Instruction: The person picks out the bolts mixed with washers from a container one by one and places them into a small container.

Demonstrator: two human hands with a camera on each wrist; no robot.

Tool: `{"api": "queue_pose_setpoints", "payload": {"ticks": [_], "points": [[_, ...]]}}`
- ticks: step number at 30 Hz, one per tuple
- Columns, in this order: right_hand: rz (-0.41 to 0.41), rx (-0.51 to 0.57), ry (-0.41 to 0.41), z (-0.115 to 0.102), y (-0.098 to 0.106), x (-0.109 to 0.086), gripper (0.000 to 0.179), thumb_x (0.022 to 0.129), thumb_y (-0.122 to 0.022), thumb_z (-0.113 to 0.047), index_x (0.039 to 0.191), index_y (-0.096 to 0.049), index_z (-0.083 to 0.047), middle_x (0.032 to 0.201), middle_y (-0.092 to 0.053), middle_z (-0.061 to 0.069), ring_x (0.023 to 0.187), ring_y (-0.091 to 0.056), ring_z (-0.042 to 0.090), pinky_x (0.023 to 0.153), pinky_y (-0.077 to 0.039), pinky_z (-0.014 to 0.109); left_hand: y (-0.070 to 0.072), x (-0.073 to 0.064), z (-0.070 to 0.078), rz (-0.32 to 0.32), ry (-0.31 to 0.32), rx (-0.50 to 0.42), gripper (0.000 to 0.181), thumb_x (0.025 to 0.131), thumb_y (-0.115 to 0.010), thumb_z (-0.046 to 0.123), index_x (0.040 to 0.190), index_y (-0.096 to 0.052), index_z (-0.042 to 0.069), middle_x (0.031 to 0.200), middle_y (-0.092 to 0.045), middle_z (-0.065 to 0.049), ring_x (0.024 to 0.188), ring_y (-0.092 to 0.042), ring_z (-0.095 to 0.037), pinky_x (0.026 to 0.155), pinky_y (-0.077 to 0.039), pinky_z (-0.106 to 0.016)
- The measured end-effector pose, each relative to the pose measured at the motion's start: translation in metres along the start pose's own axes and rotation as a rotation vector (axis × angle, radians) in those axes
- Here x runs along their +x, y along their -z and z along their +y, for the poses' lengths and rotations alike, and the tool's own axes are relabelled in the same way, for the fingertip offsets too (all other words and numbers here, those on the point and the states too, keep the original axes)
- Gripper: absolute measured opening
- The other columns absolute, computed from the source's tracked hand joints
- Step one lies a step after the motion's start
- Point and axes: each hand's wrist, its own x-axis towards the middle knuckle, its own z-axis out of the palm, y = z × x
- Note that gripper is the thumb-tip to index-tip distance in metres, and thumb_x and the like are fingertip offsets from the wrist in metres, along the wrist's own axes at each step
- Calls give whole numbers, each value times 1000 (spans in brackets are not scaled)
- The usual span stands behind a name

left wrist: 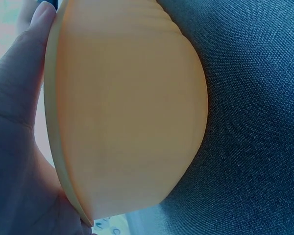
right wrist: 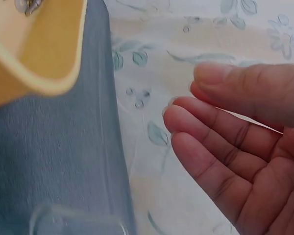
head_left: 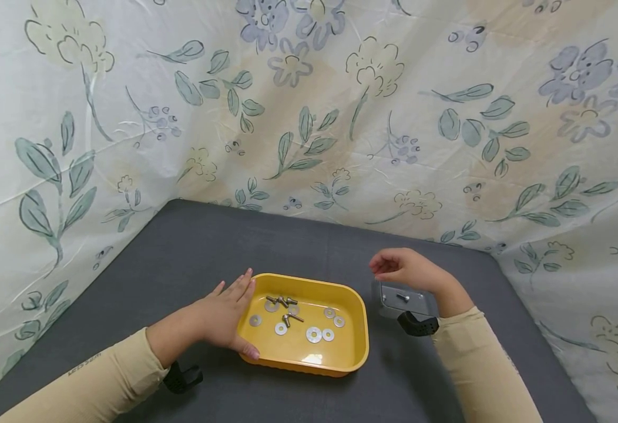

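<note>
A yellow plastic tray (head_left: 309, 288) stands on the table, holding several bolts (head_left: 286, 320) and several flat washers (head_left: 313, 335). My left hand (head_left: 224, 317) rests on the tray's left end, fingers spread along the rim and thumb at the front corner. The tray's outer side (left wrist: 127, 107) fills much of the left wrist view. Over a small clear box (head_left: 420, 302) right of the tray hovers my right hand (head_left: 406, 267). Its fingers (right wrist: 201, 152) are loosely bent, thumb apart from them, with nothing between. One bolt (head_left: 403, 298) lies in the clear box.
Dark grey cloth covers the table (head_left: 224, 241). A floral curtain (head_left: 309, 117) hangs behind it and along both sides. Black straps sit on the left wrist (head_left: 182, 379) and the right wrist (head_left: 417, 324).
</note>
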Motion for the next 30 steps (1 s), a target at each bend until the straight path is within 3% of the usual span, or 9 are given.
{"api": "queue_pose_setpoints", "payload": {"ticks": [16,24,30], "points": [[-101,-9,102,-34,-33,38,17,85,-66,-10,102,-64,-14,96,-62,-1,83,-60,13,74,-51,25,-1,1,1,10,4,2,136,50,-51,88,146,-9,1,152,8,-15,140,-3,-29,107,-10,-54],[-222,10,202,-40,-52,56,23,86,-63,-8,108,-61,-1,98,-63,13,84,-60,12,74,-51,26,0,1,0,16,-4,-7,136,50,-51,87,146,-9,1,152,8,-15,139,-3,-29,107,-10,-55],[-254,30,183,-45,-64,64,24,86,-63,-7,109,-62,-2,97,-63,9,85,-59,14,76,-50,25,1,1,1,10,-1,-5,135,51,-52,87,146,-9,1,152,8,-15,139,-3,-29,107,-10,-55]]}}
